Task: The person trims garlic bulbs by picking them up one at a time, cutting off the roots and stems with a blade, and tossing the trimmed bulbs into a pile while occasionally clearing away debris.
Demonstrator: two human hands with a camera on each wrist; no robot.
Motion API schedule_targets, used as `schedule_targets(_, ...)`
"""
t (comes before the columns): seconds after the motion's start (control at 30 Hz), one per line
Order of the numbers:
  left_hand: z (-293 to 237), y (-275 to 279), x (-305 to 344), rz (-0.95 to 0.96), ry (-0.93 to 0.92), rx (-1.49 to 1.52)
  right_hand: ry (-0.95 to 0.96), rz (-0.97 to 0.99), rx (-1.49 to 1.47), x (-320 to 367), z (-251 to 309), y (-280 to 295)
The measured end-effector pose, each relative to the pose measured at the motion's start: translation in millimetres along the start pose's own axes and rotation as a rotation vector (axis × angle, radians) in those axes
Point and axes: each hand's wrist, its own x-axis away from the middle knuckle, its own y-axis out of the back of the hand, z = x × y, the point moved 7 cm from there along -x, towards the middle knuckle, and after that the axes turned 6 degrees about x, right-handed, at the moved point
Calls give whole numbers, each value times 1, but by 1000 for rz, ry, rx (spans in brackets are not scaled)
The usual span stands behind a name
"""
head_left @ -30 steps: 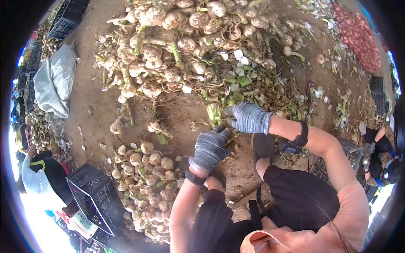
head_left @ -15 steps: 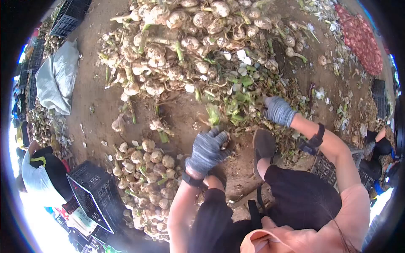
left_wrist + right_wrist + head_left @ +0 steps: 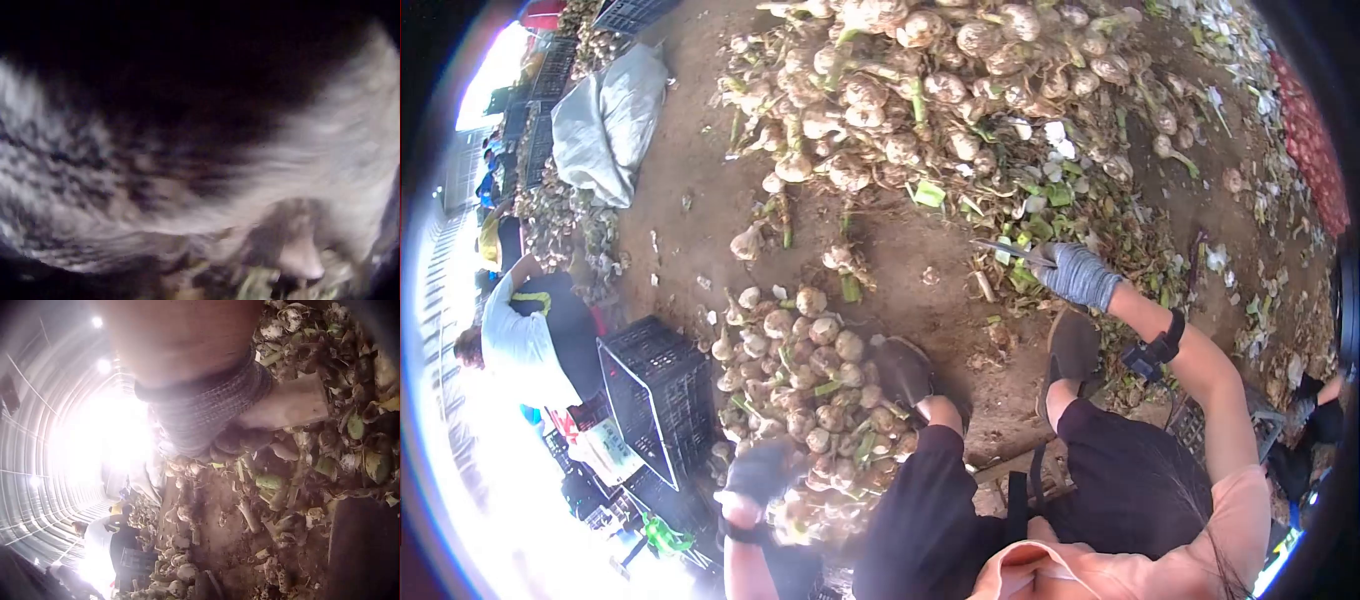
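While the left hand [image 3: 758, 475] hangs over the nearer garlic heap [image 3: 800, 378]: looks to me like the putting-down step, though no bulb is readable in that blur.

Left grip: smeared, so I can't tell whether the fingers are spread or pinching something.

Right grip: the right hand [image 3: 1082, 275] is up over the leaf scraps [image 3: 1050, 190], fingers curled round what I'd call a knife [image 3: 1010, 250], thin dark end poking out.

Where the garlic sits: all on the dirt floor [image 3: 690, 230]. Big stalky pile [image 3: 945, 90] out front, short-stemmed heap just beside the left shoe [image 3: 900, 368], a couple of loose bulbs [image 3: 747, 242] between.

Next move: my guess, it calls for the left hand to reach the stalky pile and bring one back, fingers well off the cutting line.

Left wrist cam: mostly dark, blurry glove [image 3: 50, 181], plus something pinkish [image 3: 300, 256] at the bottom that the head view doesn't show. Fingertip or garlic, no clue.

Right wrist cam: way more ribbed roof [image 3: 37, 444] than the head view gets, and a flat pale piece [image 3: 287, 406] by the cuff, maybe a handle. Blade only reads from the head.
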Motion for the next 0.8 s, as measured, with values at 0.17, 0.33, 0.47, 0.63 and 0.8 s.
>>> schedule_targets(0.17,-63,58,-126,-692,-138,614,91,-15,-85,-9,0,-21)
schedule_targets(0.33,-72,46,-306,-698,-147,665,7,91,27,-6,-5,-29)
schedule_targets(0.47,-73,31,-305,-840,-424,1176,-18,92,37,-4,-19,-26)
schedule_targets(0.63,-70,26,-269,-498,-591,2285,-1,78,18,-8,-8,-21)
schedule_targets(0.8,-20,41,-184,-1035,140,1775,9,132,63,-9,1,-22)
